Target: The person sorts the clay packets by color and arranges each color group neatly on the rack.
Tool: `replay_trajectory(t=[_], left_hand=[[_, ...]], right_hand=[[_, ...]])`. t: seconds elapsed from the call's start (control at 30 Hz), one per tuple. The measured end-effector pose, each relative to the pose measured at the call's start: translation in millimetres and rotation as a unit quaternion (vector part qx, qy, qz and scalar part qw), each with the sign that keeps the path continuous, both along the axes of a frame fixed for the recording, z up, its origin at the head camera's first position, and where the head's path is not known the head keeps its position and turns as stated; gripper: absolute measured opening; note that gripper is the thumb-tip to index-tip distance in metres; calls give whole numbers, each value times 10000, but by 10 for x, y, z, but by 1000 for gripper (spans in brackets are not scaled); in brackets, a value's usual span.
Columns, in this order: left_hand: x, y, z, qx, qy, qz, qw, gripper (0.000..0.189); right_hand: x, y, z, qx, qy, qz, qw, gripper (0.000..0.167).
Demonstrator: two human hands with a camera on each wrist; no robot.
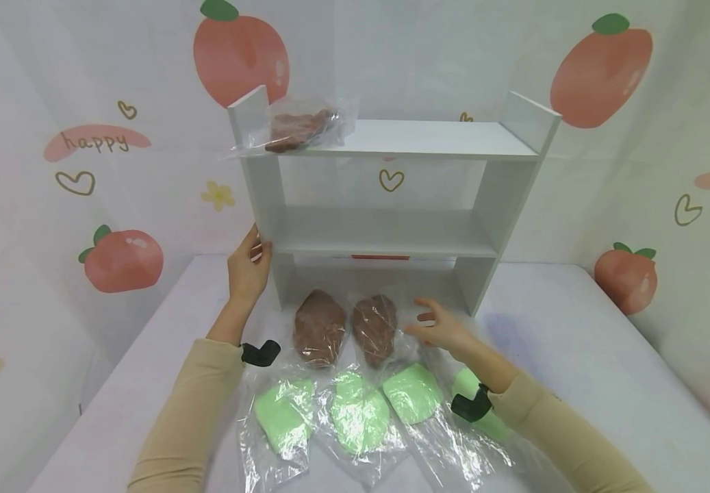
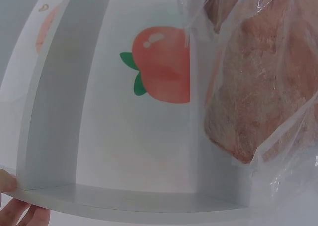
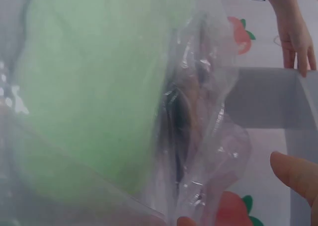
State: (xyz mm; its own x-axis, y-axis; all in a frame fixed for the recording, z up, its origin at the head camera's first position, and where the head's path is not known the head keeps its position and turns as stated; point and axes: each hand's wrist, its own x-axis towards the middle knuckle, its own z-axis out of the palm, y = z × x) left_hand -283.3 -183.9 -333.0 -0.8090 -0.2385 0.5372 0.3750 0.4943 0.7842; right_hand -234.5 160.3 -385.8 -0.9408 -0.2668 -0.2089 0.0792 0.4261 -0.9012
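A white shelf unit stands on the table. My left hand grips its left side panel, thumb at the front edge and fingers on the outer side. My right hand, fingers spread and holding nothing, hovers just right of a brown, meat-like piece in a clear bag. A second bagged brown piece lies to its left, large in the left wrist view. Another bagged brown piece rests on the top shelf's left end. In the right wrist view, a bagged green piece fills the left side.
Several pale green pieces in clear bags lie in a row at the front, including a left one and a middle one. A black band circles each wrist. Behind the table hangs a fruit-printed cloth.
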Motion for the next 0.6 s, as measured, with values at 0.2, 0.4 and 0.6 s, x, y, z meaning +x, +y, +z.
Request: replay_trajectory(t=[0.2,0.4,0.6], left_hand=[[-3,3,2,7,-42,-12,10000,48],[-2,4,2,-3,-33,10,10000,47],[3,3,4,19,-76,2,10000,47]], right_hand=[[23,-55,-87,125,-84,-238,9996,80],[16,-113,-160,374,-88,-295,9988,82],[8,-181,-205,578,7,-310,9978,84]])
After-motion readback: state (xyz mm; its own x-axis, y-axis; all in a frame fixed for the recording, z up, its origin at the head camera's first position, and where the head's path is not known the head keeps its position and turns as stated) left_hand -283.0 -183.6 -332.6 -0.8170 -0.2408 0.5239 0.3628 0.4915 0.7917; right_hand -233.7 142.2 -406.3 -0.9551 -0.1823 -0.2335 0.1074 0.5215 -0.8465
